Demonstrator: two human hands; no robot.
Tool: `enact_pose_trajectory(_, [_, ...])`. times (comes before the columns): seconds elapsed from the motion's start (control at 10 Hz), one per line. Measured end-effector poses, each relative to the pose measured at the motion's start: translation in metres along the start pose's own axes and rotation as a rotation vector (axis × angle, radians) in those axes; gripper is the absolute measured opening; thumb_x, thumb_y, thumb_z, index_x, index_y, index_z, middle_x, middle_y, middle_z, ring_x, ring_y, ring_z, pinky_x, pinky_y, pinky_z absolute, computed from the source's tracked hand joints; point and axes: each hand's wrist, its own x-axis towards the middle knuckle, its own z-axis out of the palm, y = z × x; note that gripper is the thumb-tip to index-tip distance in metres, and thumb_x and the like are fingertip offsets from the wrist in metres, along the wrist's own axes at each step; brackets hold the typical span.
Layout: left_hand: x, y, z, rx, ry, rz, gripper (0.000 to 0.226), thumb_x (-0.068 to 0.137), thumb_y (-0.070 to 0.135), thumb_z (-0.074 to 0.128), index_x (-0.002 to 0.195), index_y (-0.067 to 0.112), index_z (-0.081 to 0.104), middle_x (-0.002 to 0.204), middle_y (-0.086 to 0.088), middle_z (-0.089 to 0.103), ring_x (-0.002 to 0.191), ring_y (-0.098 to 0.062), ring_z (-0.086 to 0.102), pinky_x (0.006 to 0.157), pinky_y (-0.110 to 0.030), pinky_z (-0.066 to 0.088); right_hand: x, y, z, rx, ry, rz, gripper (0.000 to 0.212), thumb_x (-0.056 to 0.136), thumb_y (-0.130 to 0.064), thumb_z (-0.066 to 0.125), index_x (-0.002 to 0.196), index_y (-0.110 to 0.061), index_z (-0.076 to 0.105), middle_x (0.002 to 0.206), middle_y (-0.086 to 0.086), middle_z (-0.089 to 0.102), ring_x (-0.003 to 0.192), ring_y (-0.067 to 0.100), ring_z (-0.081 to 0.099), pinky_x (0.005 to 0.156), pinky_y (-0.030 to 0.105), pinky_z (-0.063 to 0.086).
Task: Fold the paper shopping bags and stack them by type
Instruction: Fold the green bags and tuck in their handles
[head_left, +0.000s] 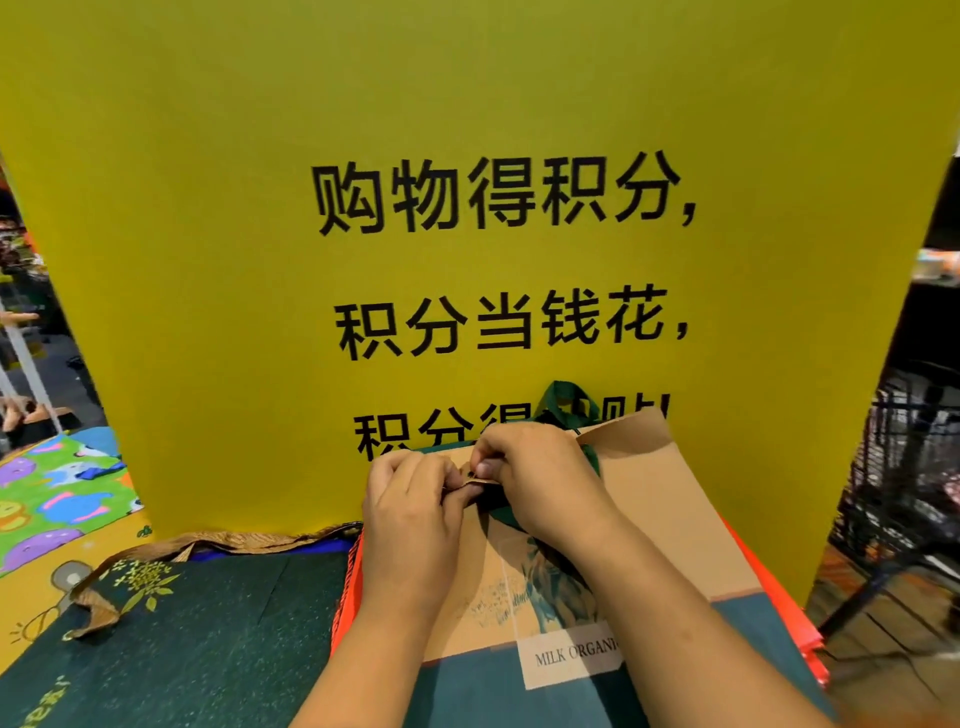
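A brown and dark green paper bag (670, 509) labelled "MILK ORGANIC" lies flat in front of me, its green ribbon handle (563, 397) sticking up at the far end. My left hand (410, 499) and my right hand (535, 467) meet at the bag's top edge, and both pinch a small fold of paper there. The bag rests on a stack of red-orange bags (774, 582). To the left lies a dark green bag with gold flowers (182, 623) and a brown patterned ribbon handle (88, 603).
A large yellow sign board (467, 130) with black characters stands upright right behind the bags. A colourful cartoon play mat (57, 493) covers the floor at left. Black wire shopping carts (914, 467) stand at right.
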Motion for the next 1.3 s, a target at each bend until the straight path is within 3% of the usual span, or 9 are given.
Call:
enact_pose_trajectory(0.1, [0.000,0.001,-0.002,0.011,0.025,0.043,0.027,0.075,0.017,0.083,0.077,0.016,0.056,0.079,0.015,0.044,0.092,-0.011,0.034,0.073,-0.021,0.024,0.000,-0.002,-0.002,0.060,-0.035,0.004,0.016,0.092,-0.011,0.062,0.102,-0.020,0.070,0.096,-0.003,0.072,0.093,0.016,0.064,0.080,0.027,0.043])
enact_pose_trajectory(0.3, [0.000,0.002,-0.003,0.001,0.032,0.051,0.025,0.077,0.018,0.082,0.077,0.015,0.057,0.079,0.015,0.046,0.092,-0.011,0.035,0.073,-0.022,0.026,-0.004,0.000,0.000,0.110,0.053,-0.065,0.017,0.094,-0.007,0.055,0.101,-0.014,0.070,0.098,0.002,0.069,0.093,0.021,0.064,0.078,0.028,0.048])
enact_pose_trajectory(0.4, [-0.001,0.001,-0.002,0.007,0.022,0.050,0.025,0.077,0.018,0.082,0.077,0.015,0.057,0.078,0.013,0.050,0.092,-0.013,0.037,0.073,-0.023,0.028,-0.005,-0.002,0.000,0.141,0.064,-0.001,0.018,0.095,-0.006,0.054,0.102,-0.015,0.069,0.098,0.002,0.068,0.092,0.020,0.064,0.079,0.030,0.051])
enact_pose_trajectory(0.5, [-0.002,0.001,-0.003,-0.026,0.011,0.003,0.025,0.077,0.017,0.082,0.076,0.016,0.057,0.078,0.015,0.051,0.093,-0.011,0.036,0.074,-0.019,0.027,-0.003,0.004,-0.021,0.325,0.240,0.205,0.014,0.100,-0.015,0.054,0.095,-0.025,0.063,0.093,-0.006,0.066,0.082,0.007,0.065,0.069,0.026,0.055])
enact_pose_trajectory(0.6, [-0.002,0.000,-0.003,-0.035,0.011,-0.036,0.023,0.079,0.018,0.080,0.076,0.018,0.057,0.078,0.015,0.052,0.093,-0.009,0.036,0.075,-0.018,0.026,-0.002,0.012,-0.036,0.474,0.381,0.271,0.012,0.099,-0.020,0.057,0.092,-0.028,0.063,0.089,-0.009,0.067,0.075,0.003,0.066,0.067,0.025,0.058])
enact_pose_trajectory(0.8, [-0.001,-0.004,0.000,-0.029,-0.029,-0.100,0.019,0.083,0.024,0.076,0.081,0.019,0.057,0.081,0.016,0.050,0.095,-0.007,0.034,0.073,-0.018,0.024,-0.002,0.026,-0.052,0.643,0.559,0.300,0.012,0.104,-0.022,0.048,0.099,-0.024,0.058,0.095,-0.005,0.065,0.069,0.003,0.068,0.062,0.032,0.057])
enact_pose_trajectory(1.0, [0.000,-0.002,0.000,-0.016,-0.059,-0.160,0.016,0.085,0.028,0.071,0.085,0.022,0.057,0.085,0.016,0.050,0.094,-0.007,0.036,0.071,-0.020,0.026,-0.008,0.060,-0.090,1.003,0.794,0.414,0.015,0.107,-0.018,0.041,0.102,-0.020,0.055,0.093,0.001,0.063,0.066,0.009,0.070,0.046,0.021,0.046])
enact_pose_trajectory(1.2, [0.001,-0.001,-0.001,-0.004,-0.104,-0.216,0.017,0.087,0.030,0.070,0.086,0.025,0.054,0.088,0.014,0.052,0.096,-0.006,0.035,0.074,-0.023,0.027,-0.012,0.076,-0.098,1.304,0.904,0.454,0.019,0.106,-0.012,0.041,0.095,-0.017,0.055,0.082,0.000,0.062,0.070,0.012,0.073,0.052,0.021,0.050])
enact_pose_trajectory(1.3, [0.001,-0.001,0.000,0.007,-0.127,-0.242,0.017,0.088,0.032,0.068,0.087,0.025,0.053,0.089,0.013,0.053,0.095,-0.006,0.035,0.075,-0.024,0.028,-0.006,0.073,-0.088,1.436,0.974,0.422,0.013,0.106,-0.008,0.041,0.105,-0.010,0.055,0.087,0.006,0.063,0.073,0.013,0.073,0.066,0.025,0.055])
